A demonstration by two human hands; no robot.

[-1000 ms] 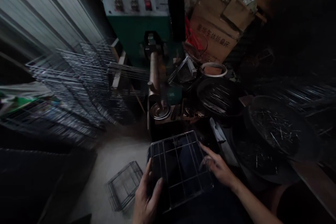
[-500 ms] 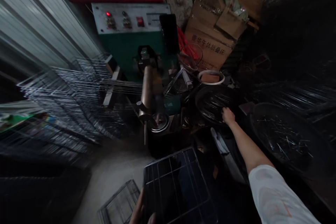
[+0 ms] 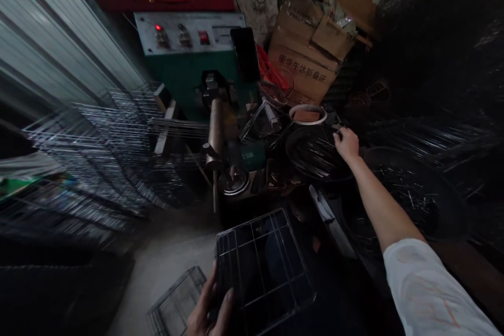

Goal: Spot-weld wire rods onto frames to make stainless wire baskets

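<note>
My left hand is closed on the left edge of a rectangular wire basket, its thumb and fingers on either side of the frame. The basket is tilted above my lap, low in the view. At the end of my stretched arm, my right hand is at the right rim of a dark basin that holds thin metal rods. Its fingers are bent together; whatever they grip is too dark to make out. A metal cylinder arm of a green machine stands beyond the basket.
A second basin with short wire pieces stands right of my forearm. Stacked wire racks fill the left side. Another wire basket lies on the floor. Behind are a cardboard box, a phone and a white-rimmed bowl.
My right hand has shifted from the basin's near right part to its far right rim. My left hand and the wire basket have come slightly higher into view.
</note>
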